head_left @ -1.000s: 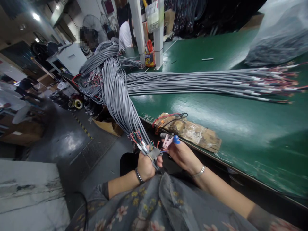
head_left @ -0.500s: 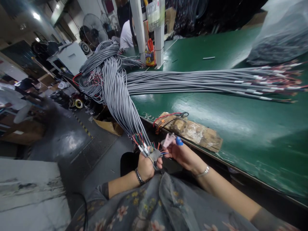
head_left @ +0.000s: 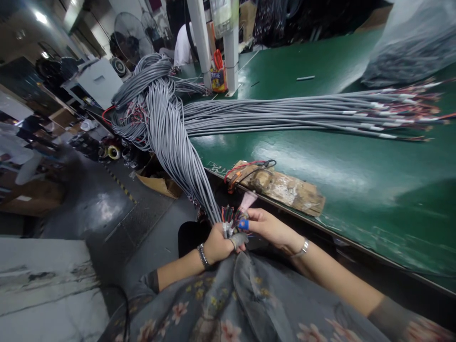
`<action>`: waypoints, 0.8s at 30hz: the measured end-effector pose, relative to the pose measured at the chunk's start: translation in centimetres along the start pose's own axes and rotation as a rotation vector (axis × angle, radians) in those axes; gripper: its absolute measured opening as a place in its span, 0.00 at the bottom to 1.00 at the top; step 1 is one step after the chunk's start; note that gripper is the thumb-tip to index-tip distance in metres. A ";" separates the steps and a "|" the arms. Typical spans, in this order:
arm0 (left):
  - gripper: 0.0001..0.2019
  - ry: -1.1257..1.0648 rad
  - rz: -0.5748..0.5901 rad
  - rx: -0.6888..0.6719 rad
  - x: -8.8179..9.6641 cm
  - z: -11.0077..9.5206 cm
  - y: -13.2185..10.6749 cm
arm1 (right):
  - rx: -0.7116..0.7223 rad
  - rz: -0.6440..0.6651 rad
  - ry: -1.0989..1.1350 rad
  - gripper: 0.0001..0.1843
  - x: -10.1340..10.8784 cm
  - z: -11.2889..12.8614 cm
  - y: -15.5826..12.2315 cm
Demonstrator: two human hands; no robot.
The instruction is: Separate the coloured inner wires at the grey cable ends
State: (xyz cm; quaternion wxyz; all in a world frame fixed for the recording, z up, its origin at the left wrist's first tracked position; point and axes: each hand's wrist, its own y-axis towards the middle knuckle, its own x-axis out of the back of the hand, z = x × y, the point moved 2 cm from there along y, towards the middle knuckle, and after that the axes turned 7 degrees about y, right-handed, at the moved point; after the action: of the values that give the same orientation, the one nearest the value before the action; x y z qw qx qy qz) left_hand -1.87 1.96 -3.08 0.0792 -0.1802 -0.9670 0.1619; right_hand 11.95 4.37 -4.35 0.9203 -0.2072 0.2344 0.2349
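A thick bundle of grey cables [head_left: 185, 156] hangs off the green table's edge down to my lap. My left hand [head_left: 219, 244] is closed round the cable ends, where stripped coloured wires [head_left: 228, 216] stick up; a grey finger cot covers one finger. My right hand [head_left: 267, 227] is just to the right, touching those wire ends. It pinches a small pink tool [head_left: 247, 199], and a blue cot sits on its fingertip. Both wrists carry bracelets.
The green table [head_left: 320, 156] carries a long spread of grey cables [head_left: 302, 116] with coloured ends at the right. A taped cardboard block [head_left: 281, 187] with red and black wires lies at its front edge. A plastic bag [head_left: 409, 52] sits far right. A seated person [head_left: 183, 45] is at the back.
My right hand has dropped and moved left onto the wire ends. My left hand has pulled the cable ends slightly lower and closer together.
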 end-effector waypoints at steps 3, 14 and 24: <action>0.18 -0.059 -0.029 0.040 0.1 0.3 0.1 | 0.032 -0.049 -0.017 0.20 0.5 0.1 -0.1; 0.20 -0.241 -0.213 0.019 0.2 2.0 0.7 | 0.059 -0.207 0.129 0.20 0.2 -1.4 -1.3; 0.21 -0.255 -0.166 0.048 0.6 1.9 0.4 | 0.113 -0.201 -0.019 0.22 -0.7 -1.0 -0.1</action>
State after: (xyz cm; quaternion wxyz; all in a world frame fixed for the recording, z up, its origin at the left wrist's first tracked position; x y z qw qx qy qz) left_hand -2.66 2.01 -4.97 -0.0268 -0.0758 -0.9766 0.1996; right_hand 11.15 3.58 -4.79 0.9516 -0.1752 0.2167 0.1297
